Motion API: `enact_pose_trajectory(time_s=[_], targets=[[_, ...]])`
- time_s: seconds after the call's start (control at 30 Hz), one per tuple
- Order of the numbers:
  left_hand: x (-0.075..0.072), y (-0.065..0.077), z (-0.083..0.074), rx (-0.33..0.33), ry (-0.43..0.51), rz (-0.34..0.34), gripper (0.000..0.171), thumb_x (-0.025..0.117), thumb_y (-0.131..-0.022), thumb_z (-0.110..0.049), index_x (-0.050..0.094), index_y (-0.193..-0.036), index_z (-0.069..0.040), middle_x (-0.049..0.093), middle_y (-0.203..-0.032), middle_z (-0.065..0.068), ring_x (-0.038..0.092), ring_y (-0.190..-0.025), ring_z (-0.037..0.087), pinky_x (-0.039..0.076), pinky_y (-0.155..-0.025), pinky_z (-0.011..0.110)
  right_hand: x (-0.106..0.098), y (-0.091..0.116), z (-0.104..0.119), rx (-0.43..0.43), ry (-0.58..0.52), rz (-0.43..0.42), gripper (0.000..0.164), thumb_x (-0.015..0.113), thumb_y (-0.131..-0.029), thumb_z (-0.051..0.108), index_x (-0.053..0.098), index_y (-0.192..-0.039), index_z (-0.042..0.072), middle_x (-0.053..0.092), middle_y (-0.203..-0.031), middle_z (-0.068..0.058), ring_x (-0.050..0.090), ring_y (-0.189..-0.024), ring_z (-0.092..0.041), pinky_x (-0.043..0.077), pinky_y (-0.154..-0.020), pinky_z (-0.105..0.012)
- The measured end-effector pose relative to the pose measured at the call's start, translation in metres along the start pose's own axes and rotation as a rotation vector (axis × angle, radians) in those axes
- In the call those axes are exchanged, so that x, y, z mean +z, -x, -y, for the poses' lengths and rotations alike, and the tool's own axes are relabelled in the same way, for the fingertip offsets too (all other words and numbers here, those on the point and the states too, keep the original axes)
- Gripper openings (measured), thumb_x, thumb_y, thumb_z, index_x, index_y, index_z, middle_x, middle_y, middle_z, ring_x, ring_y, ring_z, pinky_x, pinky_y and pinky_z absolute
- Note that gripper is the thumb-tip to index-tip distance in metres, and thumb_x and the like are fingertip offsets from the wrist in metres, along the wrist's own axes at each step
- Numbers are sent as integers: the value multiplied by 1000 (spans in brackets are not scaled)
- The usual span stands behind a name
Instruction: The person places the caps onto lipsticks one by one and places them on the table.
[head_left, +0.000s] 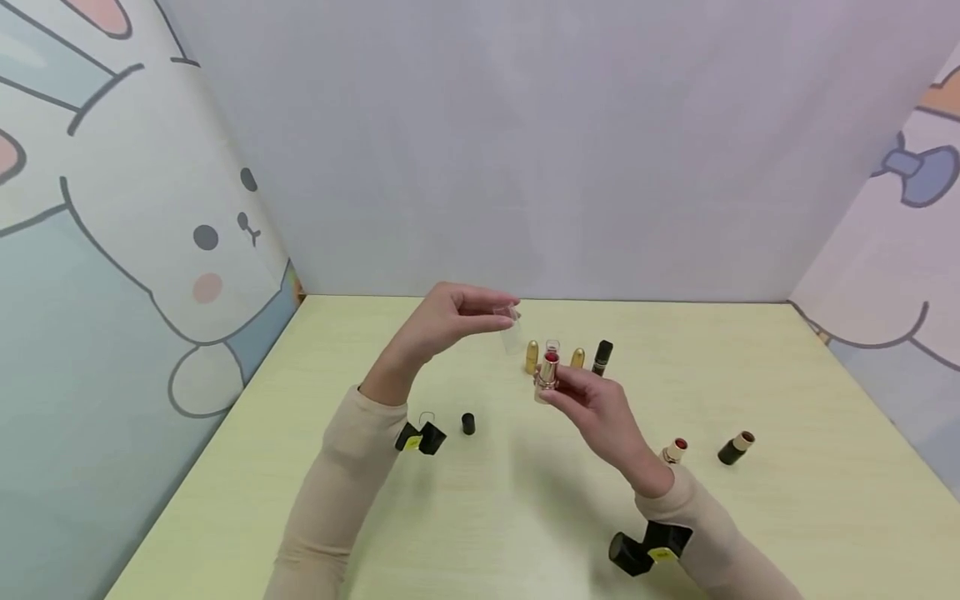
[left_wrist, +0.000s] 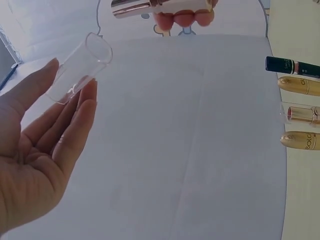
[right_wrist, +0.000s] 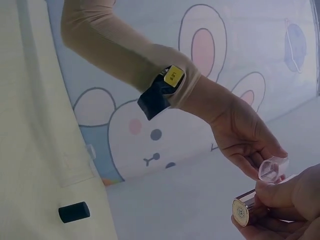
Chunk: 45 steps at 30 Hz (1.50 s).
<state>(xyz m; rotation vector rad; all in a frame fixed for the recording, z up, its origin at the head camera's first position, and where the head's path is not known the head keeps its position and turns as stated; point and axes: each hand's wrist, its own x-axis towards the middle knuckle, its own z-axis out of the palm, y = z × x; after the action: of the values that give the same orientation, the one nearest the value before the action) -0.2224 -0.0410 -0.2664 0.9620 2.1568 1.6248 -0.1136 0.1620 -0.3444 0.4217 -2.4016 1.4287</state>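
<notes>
Two hands, centre of the head view. Left hand (head_left: 453, 317): pinching one clear cap (head_left: 512, 335), tilted, between thumb and fingers. Right hand (head_left: 600, 414): grasping one uncapped red lipstick (head_left: 549, 372), lower right of the cap and apart from it. Just above and right of centre: two gold tubes (head_left: 532, 357), one dark tube (head_left: 603, 355). Lower centre: one black cap (head_left: 468, 424) on the table (head_left: 247, 500). Lower right: second red lipstick (head_left: 677, 450), partly hidden by the right wrist; farther right, one dark-based lipstick (head_left: 735, 449).
</notes>
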Motion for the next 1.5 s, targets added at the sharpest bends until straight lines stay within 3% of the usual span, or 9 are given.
enact_pose_trajectory(time_s=[0.27,0.77,1.07,1.23,1.5], targets=[[15,-10,-4,42,-17,47,31,67,-85,-18,66,-115,-12,69,-102,6,65,-96,13,50,-89,30,-4,0,2,-48,-7,90,18,62,-86,8,65,-102,2,63,-88,-7,58,-73,-1,52,-64,-20],[30,-14,-11,14,13,112,31,68,-82,-11,66,-113,-6,70,-102,11,66,-90,13,52,-85,29,-6,2,4,-41,30,98,23,60,-88,9,63,-109,1,64,-90,-7,60,-76,-4,52,-66,-20],[36,-16,-10,-16,-38,137,30,72,-79,-15,69,-109,-10,71,-101,5,66,-90,11,53,-80,27,-10,-1,4,127,-91,73,32,64,-85,12,62,-114,-2,67,-99,-15,66,-88,-10,54,-79,-24],[39,-17,-7,-27,-31,142,30,73,-79,-16,69,-108,-11,71,-100,4,66,-90,11,53,-80,27,-12,-4,1,203,-146,59,33,67,-83,17,64,-113,2,68,-98,-14,65,-83,-2,54,-78,-22],[40,-18,-4,-31,-21,145,29,72,-79,-17,70,-107,-12,71,-99,4,66,-89,11,53,-80,27,-16,-5,-2,319,-248,81,37,69,-82,22,64,-114,3,68,-103,-13,66,-85,-5,53,-80,-22]])
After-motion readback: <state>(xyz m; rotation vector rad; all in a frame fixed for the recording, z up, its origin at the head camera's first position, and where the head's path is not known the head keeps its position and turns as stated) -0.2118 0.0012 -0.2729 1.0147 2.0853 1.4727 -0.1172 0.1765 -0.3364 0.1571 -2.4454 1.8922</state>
